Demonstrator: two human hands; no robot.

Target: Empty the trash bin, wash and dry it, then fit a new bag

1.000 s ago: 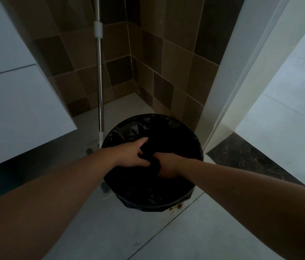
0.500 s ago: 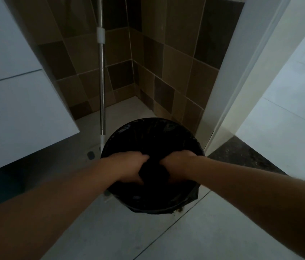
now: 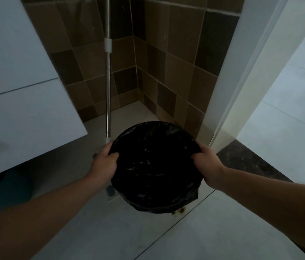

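Both grips curl over opposite rim edges: left hand (image 3: 104, 161), right hand (image 3: 208, 164), black-bagged trash bin (image 3: 155, 166) between them.

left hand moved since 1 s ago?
Yes. The left hand has gone from the middle of the black bag out to its left rim, toward the mop pole.
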